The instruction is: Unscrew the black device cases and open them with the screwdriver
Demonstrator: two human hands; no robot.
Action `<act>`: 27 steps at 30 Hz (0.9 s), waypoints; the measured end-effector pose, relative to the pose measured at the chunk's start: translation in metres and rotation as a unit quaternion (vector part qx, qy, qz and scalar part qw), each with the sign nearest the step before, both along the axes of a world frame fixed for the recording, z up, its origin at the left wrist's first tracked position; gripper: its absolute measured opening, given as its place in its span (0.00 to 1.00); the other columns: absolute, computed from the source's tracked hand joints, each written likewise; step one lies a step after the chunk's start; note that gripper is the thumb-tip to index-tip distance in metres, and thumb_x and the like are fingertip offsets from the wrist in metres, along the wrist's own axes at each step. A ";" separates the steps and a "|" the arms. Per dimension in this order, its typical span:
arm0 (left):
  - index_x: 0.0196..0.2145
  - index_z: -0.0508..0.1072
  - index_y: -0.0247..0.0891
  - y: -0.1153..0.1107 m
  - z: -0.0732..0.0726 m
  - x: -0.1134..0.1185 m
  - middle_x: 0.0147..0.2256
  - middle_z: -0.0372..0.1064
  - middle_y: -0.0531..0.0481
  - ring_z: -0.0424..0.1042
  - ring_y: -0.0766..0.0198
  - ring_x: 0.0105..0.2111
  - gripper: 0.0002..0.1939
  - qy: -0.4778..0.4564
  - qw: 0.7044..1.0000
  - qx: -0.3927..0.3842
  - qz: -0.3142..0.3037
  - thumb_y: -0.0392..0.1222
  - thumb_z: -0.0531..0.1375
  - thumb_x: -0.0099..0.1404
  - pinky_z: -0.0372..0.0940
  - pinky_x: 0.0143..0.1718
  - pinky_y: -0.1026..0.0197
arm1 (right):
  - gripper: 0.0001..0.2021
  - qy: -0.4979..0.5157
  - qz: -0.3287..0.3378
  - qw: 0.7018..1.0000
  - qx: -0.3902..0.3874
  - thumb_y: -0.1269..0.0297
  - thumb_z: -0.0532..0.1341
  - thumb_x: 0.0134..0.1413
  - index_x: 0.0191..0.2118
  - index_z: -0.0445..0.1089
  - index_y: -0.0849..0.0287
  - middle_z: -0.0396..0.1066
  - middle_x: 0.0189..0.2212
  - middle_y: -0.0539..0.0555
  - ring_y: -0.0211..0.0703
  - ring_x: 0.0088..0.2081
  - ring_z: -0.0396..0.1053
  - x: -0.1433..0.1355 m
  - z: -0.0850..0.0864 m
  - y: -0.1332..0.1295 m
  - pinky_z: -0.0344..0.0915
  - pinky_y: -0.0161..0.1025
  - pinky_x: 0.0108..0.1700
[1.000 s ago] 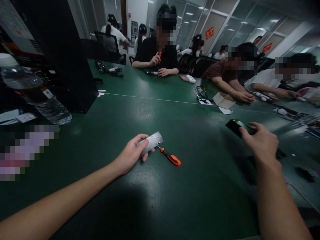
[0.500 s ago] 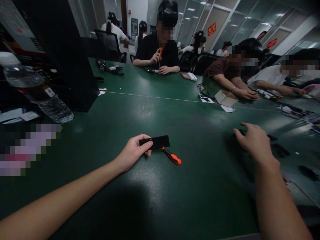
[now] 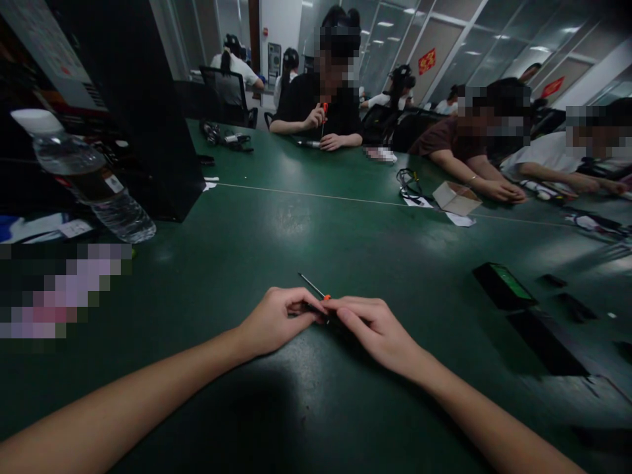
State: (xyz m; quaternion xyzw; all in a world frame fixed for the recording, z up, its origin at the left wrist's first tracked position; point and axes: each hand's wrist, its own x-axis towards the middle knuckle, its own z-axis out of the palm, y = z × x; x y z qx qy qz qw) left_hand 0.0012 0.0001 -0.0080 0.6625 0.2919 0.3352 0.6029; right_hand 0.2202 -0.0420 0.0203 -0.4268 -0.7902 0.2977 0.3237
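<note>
A thin black flat piece point(image 3: 322, 317), mostly covered by fingers, is between my two hands low over the table. My left hand point(image 3: 276, 322) is closed, pinching its left end between thumb and fingers. My right hand point(image 3: 378, 326) has its fingers pressed together at the piece's right end, thumb on the near side. Just beyond the fingertips lies a screwdriver point(image 3: 313, 286); its metal shaft and a bit of orange show, while the handle is hidden behind my right hand.
At the right lie a black case with a green inside point(image 3: 511, 282), a black flat panel point(image 3: 548, 342) and small dark parts point(image 3: 575, 307). A water bottle point(image 3: 99, 178) stands left beside a black cabinet point(image 3: 143, 99). Across the table are a small box point(image 3: 457, 199) and co-workers.
My right hand has come from the dark parts at the right to the black piece, uncovering the green-lined case. The view has shifted slightly. My left hand keeps its hold, with the piece turned.
</note>
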 end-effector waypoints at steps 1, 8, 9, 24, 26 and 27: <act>0.38 0.79 0.34 0.000 0.000 0.000 0.38 0.80 0.44 0.81 0.59 0.39 0.05 -0.006 1.000 0.010 0.001 0.35 0.64 0.64 0.74 0.47 0.56 | 0.15 -0.007 0.012 1.000 0.003 0.60 0.54 0.71 0.52 0.77 0.53 0.80 0.44 0.54 0.42 0.44 0.77 0.000 0.000 -0.001 0.73 0.40 0.47; 0.36 0.80 0.35 0.002 0.003 -0.002 0.42 0.78 0.43 0.79 0.58 0.44 0.05 -0.016 0.998 0.068 0.009 0.34 0.63 0.64 0.72 0.49 0.57 | 0.16 -0.028 0.026 0.998 0.051 0.61 0.59 0.68 0.58 0.74 0.50 0.80 0.47 0.54 0.43 0.45 0.77 0.003 -0.004 0.000 0.74 0.43 0.48; 0.38 0.79 0.35 0.002 0.003 -0.002 0.43 0.78 0.43 0.78 0.59 0.44 0.05 -0.013 0.998 0.066 0.011 0.34 0.63 0.64 0.72 0.49 0.57 | 0.16 -0.028 0.029 0.998 0.057 0.61 0.59 0.68 0.58 0.74 0.50 0.80 0.46 0.55 0.43 0.45 0.77 0.004 -0.003 0.001 0.74 0.43 0.47; 0.42 0.77 0.35 0.006 0.007 -0.001 0.38 0.78 0.44 0.78 0.59 0.37 0.10 0.071 0.996 0.051 0.037 0.36 0.60 0.64 0.71 0.42 0.58 | 0.25 -0.374 -0.650 0.661 -0.016 0.44 0.59 0.60 0.51 0.80 0.56 0.80 0.37 0.67 0.62 0.36 0.75 0.250 0.026 0.019 0.61 0.48 0.31; 0.42 0.77 0.35 0.006 0.007 -0.001 0.39 0.78 0.44 0.78 0.59 0.38 0.09 0.073 0.995 0.050 0.036 0.36 0.60 0.64 0.72 0.43 0.57 | 0.26 -0.381 -0.674 0.632 -0.034 0.42 0.58 0.59 0.50 0.81 0.55 0.79 0.37 0.68 0.62 0.34 0.74 0.270 0.022 0.012 0.58 0.48 0.29; 0.41 0.77 0.35 0.006 0.007 -0.001 0.39 0.78 0.44 0.78 0.59 0.39 0.09 0.074 0.995 0.052 0.036 0.36 0.59 0.64 0.72 0.43 0.57 | 0.26 -0.382 -0.673 0.633 -0.035 0.41 0.58 0.58 0.49 0.81 0.55 0.79 0.37 0.69 0.60 0.32 0.73 0.274 0.021 0.010 0.58 0.48 0.28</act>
